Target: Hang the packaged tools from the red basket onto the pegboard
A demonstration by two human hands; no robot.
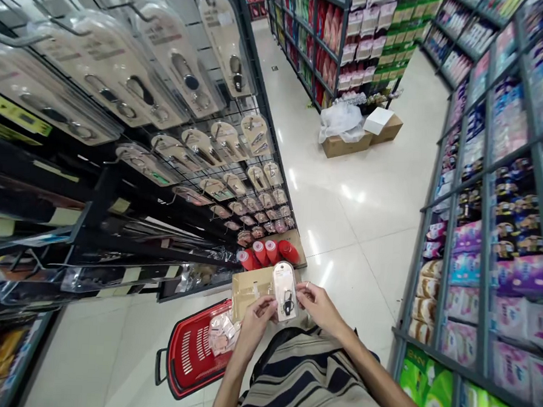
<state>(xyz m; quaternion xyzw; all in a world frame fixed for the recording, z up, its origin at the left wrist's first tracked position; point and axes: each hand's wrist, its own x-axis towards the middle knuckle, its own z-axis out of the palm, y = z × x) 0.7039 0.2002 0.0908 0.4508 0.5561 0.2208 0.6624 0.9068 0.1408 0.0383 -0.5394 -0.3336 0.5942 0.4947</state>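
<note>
A blister-packed keychain (284, 292) with a pale backing card and a black fob is held upright in front of my body. My left hand (259, 315) pinches its lower left edge between thumb and fingers. At the right edge, my right hand (317, 300) grips the pack with thumb and forefinger; a ring shows on one finger. Behind the pack is an open cardboard box (249, 287). Similar keychain packs (187, 71) hang on hooks of the wire rack to my left.
A red shopping basket (186, 345) with small pale packets (223, 333) stands on the floor at left. Red cylindrical items (269, 252) sit at the rack's foot. Shelves of packaged goods (474, 238) line the right. Farther down the aisle are cardboard boxes (347, 148).
</note>
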